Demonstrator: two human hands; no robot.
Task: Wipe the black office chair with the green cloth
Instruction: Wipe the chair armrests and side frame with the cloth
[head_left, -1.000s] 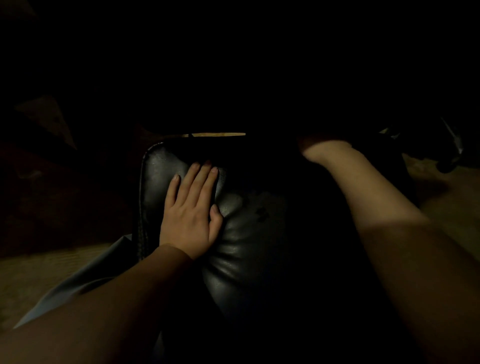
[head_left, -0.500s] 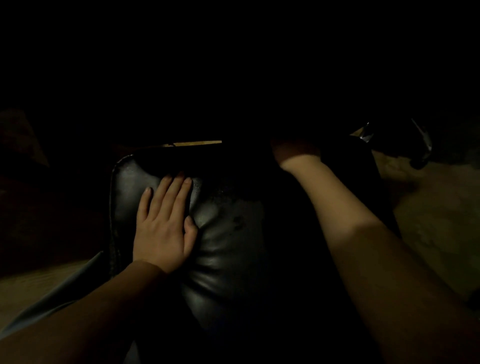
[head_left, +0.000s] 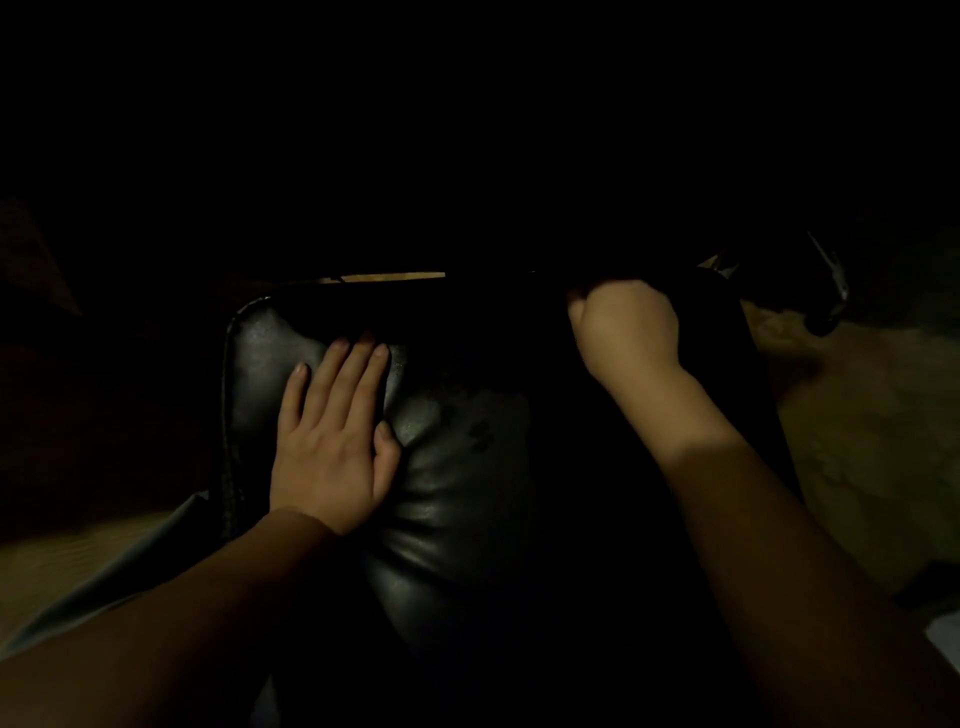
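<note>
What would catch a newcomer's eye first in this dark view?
The left hand lies flat, fingers straight, on the cushion of the shiny black office chair, left of centre. The right hand is curled into a fist at the chair's far edge, upper right; whether it grips the green cloth is lost in darkness.

The black office chair is covered in smooth, leather-like material with a soft gloss, creased into wrinkles and flecked with small dull scuffs near its middle. Corded piping of the same material edges its left side. The floor at right looks matt and mottled, and the base leg above it has a hard sheen.
</note>
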